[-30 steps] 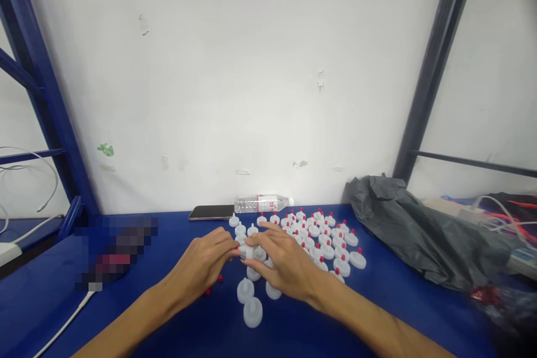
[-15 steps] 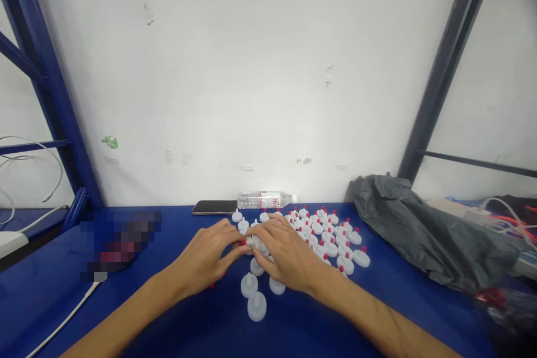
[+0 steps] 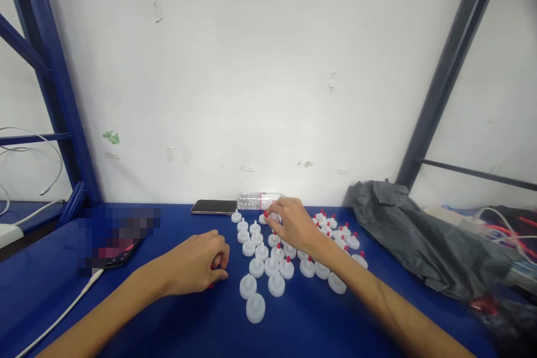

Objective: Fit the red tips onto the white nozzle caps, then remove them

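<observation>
From my remote seat I took the clear bottle (image 3: 249, 201) as my landmark. The plain white caps (image 3: 255, 309) stood on the blue table (image 3: 226, 330) in front of it, trailing toward the wearer; the red-tipped caps (image 3: 287, 268) spread in front and off to its right. The right hand (image 3: 291, 224) covered the bottle's right end from view, fingers bent and partly spread, their tips at one red-tipped cap; I couldn't tell whether they gripped it. The left hand (image 3: 205, 263), in front and left of the bottle, was curled over small red pieces (image 3: 211, 286), thumb near forefinger, its hold unclear to me. A phone (image 3: 213, 207) lay just left of the bottle.
</observation>
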`<state>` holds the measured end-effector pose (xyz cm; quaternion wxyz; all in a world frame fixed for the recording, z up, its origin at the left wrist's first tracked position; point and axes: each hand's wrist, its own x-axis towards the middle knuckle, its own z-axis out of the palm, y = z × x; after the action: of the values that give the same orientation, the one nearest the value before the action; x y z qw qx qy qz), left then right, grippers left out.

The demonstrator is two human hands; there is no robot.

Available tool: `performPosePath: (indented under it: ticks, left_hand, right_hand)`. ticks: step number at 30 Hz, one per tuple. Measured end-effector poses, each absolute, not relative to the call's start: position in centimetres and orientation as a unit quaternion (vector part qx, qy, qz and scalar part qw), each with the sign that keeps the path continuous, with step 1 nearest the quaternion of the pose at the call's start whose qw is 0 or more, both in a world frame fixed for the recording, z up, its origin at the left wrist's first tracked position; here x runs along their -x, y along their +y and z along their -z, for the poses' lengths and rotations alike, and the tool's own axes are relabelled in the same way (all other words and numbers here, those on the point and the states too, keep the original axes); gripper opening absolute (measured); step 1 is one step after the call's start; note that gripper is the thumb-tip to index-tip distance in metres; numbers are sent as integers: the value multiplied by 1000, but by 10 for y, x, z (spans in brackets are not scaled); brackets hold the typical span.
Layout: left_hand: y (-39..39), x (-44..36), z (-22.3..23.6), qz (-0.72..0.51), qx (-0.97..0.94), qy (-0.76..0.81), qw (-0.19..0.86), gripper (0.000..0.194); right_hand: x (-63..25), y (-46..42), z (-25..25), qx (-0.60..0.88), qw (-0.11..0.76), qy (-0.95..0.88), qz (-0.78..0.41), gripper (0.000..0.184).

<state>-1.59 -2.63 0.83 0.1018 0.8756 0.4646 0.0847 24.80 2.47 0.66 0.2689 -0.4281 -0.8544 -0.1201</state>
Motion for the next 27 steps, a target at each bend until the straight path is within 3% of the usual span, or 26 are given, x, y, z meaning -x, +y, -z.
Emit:
performPosePath:
  ticks: [7, 18, 24, 27]
  left_hand:
    - [-28, 13, -8, -89, -872, 471, 97, 2]
    - [-23, 6, -9, -160, -879, 445, 56, 11]
    - [-21, 5, -7, -211, -889, 405, 18, 12]
    - [-21, 5, -5, -230, -891, 391, 8, 13]
  right_hand:
    - [-241, 55, 2, 447, 236, -857, 100, 13]
    - [-256, 24, -24, 448, 223, -863, 75, 18]
    - [-281, -17, -41, 410, 152, -896, -77, 28]
    - [-287, -27, -40, 398, 133, -903, -91, 27]
